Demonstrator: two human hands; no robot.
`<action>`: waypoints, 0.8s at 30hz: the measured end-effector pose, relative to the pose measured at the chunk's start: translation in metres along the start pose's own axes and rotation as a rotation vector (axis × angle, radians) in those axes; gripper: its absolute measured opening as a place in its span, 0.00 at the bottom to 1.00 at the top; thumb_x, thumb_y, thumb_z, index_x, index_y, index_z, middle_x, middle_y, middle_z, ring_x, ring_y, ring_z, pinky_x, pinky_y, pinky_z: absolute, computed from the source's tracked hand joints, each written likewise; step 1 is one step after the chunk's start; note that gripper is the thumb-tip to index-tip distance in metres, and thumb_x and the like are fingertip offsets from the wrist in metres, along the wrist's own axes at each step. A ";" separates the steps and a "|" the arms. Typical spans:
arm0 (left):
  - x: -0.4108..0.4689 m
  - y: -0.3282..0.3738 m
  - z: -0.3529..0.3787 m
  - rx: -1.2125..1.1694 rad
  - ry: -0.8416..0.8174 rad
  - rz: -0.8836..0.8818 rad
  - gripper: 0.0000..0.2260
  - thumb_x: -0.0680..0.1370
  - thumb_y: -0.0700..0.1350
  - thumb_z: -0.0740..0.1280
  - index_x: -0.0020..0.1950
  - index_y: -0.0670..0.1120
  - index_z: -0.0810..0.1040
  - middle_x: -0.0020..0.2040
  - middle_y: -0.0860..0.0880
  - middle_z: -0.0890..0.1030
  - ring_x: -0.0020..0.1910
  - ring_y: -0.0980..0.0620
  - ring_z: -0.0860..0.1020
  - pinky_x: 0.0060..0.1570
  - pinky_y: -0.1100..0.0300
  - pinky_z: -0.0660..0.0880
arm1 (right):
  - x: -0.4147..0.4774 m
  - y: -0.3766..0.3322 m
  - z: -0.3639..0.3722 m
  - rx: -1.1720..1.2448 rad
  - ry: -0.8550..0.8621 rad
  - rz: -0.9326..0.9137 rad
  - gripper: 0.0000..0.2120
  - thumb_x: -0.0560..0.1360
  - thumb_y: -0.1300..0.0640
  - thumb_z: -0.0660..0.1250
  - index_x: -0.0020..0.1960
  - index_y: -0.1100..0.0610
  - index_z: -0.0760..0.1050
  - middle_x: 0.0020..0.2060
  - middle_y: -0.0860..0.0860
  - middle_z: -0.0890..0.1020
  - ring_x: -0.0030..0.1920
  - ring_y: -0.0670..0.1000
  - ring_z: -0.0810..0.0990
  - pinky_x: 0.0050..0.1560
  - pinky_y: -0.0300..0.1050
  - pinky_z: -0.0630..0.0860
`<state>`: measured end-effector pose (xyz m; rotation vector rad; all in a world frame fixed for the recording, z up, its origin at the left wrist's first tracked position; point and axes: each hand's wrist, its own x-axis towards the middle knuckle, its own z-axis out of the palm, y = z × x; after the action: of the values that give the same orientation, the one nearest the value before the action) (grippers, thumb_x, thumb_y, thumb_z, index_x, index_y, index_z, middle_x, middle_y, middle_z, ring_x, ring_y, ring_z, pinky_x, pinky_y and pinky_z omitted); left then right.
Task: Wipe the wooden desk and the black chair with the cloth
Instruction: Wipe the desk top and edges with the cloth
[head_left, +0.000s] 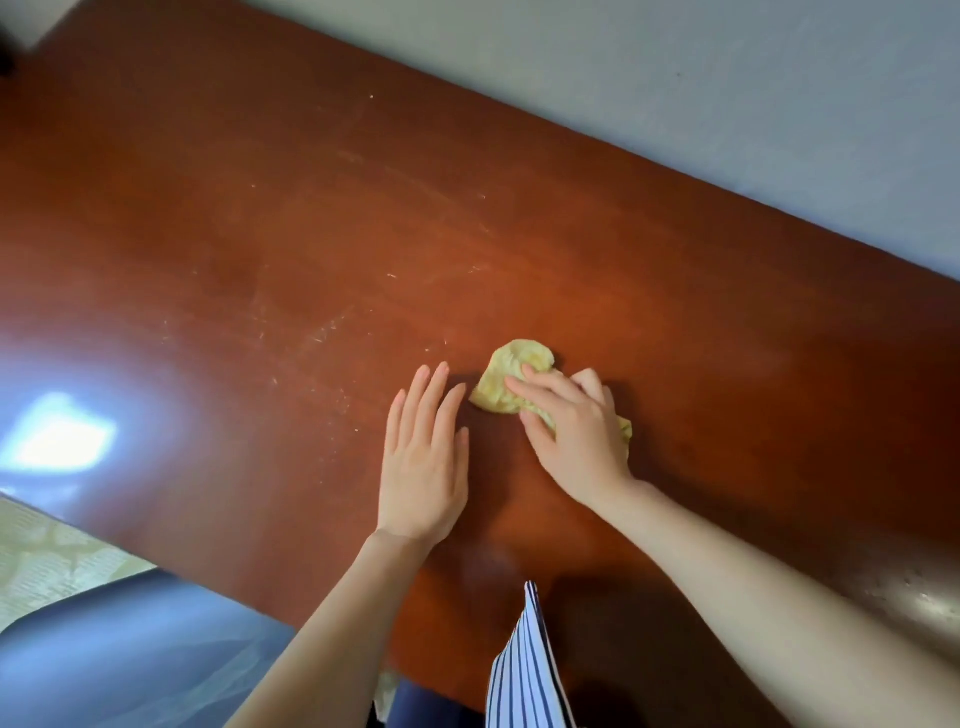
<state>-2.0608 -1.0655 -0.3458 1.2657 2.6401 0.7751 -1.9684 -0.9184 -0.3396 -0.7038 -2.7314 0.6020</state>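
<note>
Desk-wiping step, prob.: right hand (571, 431) grips bunched yellow cloth (506, 374) on wooden desk (260, 208), frame centre; left hand (423, 462) flat beside it, fingers straight. Next: sweep twd pale streaks (322, 332) centre-left w/ firm pressure.

Desk (260, 208): reddish-brown wood, polished, glossy; bright glare at left; faint pale scratches and dusty streaks across middle.
Cloth (506, 374): yellow soft fabric, crumpled, matt.
Chair (130, 649), near left: dark, smooth, slight sheen; material unclear.
Wall (727, 78), far: pale, matt, plain.
Garment (524, 675), near: striped woven fabric, matt.
Floor (47, 561), near left: pale, patterned, matt.
</note>
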 end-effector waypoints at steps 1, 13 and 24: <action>-0.011 -0.007 -0.004 0.036 0.015 -0.018 0.18 0.80 0.44 0.53 0.66 0.39 0.72 0.71 0.41 0.69 0.73 0.42 0.62 0.73 0.47 0.55 | -0.010 -0.005 0.002 0.016 -0.011 -0.037 0.17 0.71 0.61 0.72 0.59 0.51 0.80 0.56 0.48 0.81 0.44 0.54 0.74 0.42 0.50 0.74; -0.060 -0.042 -0.016 0.209 0.060 -0.376 0.22 0.79 0.49 0.52 0.70 0.41 0.66 0.75 0.41 0.61 0.76 0.41 0.54 0.73 0.41 0.46 | -0.007 -0.008 -0.002 0.009 -0.414 -0.697 0.22 0.69 0.61 0.75 0.62 0.50 0.78 0.59 0.48 0.80 0.43 0.52 0.75 0.44 0.49 0.78; -0.053 -0.045 -0.013 0.171 0.092 -0.385 0.21 0.80 0.49 0.51 0.71 0.42 0.65 0.76 0.42 0.59 0.76 0.43 0.52 0.74 0.48 0.42 | 0.102 -0.006 0.016 -0.038 -0.040 0.046 0.16 0.77 0.56 0.65 0.64 0.51 0.76 0.62 0.49 0.77 0.53 0.54 0.70 0.55 0.42 0.69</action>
<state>-2.0618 -1.1344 -0.3625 0.7228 2.9440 0.5679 -2.0631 -0.8771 -0.3368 -0.7744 -2.7773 0.5818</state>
